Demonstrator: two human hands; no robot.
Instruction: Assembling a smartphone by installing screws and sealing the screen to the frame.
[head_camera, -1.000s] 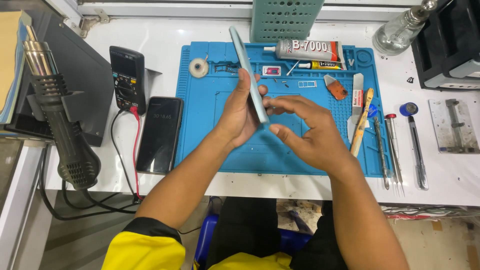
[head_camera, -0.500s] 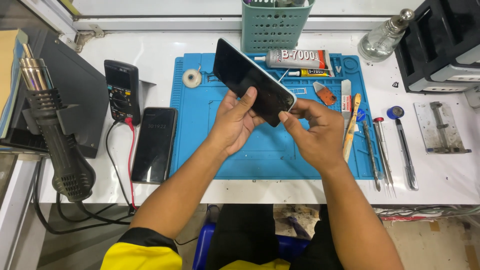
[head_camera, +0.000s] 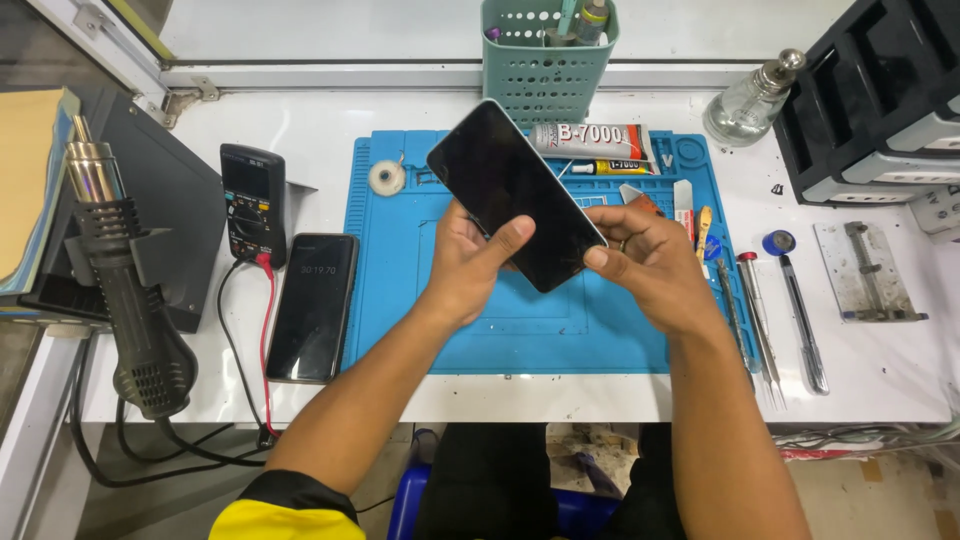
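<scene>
Head view: dark-screened phone (head_camera: 515, 193) held tilted above blue work mat (head_camera: 400, 300), mid-inspection. Left hand (head_camera: 470, 262) grips near-left edge, thumb across glass; right hand (head_camera: 640, 262) pinches near-right corner. Judged next: steady two-handed hold, careful turn. Second phone (head_camera: 313, 305) lies left of mat.

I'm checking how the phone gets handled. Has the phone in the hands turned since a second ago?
Yes. The phone was edge-on to the camera above the blue mat; now its dark screen faces up, tilted toward the glue tube.
</scene>
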